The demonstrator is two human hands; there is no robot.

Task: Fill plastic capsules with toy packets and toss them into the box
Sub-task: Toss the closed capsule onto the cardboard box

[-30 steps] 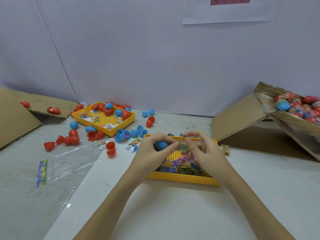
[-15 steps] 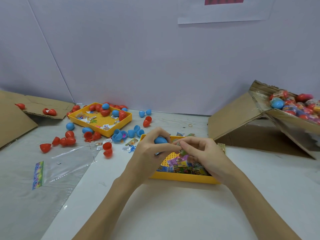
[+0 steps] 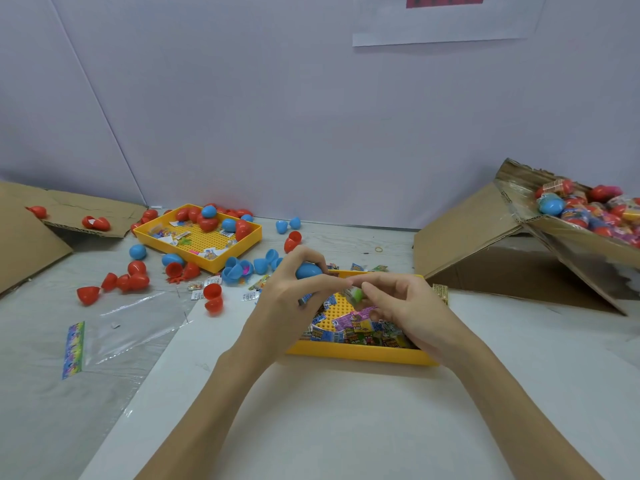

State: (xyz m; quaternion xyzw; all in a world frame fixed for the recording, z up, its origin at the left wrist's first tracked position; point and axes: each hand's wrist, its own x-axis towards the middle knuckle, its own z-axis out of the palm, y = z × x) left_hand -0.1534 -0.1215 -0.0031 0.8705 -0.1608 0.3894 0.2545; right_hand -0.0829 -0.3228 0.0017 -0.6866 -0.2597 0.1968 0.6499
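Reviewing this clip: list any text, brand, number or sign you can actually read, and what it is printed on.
No text can be read with confidence.
Toy packets in the near yellow tray: bold printing, too blurred to read.
Small slips on the table: print too small.
Wall sheet: dark red block, cropped, no legible letters.
Colourful strip on the clear bag: pattern only.

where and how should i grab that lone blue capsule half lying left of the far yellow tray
Take the blue capsule half from above, thumb and finger pinching across its rounded sides. It lies alone on the table, left of the far yellow tray, with open space all round it. Its smooth dome may slip, so pinch low, near its widest part. Whether its open rim faces down cannot be told.
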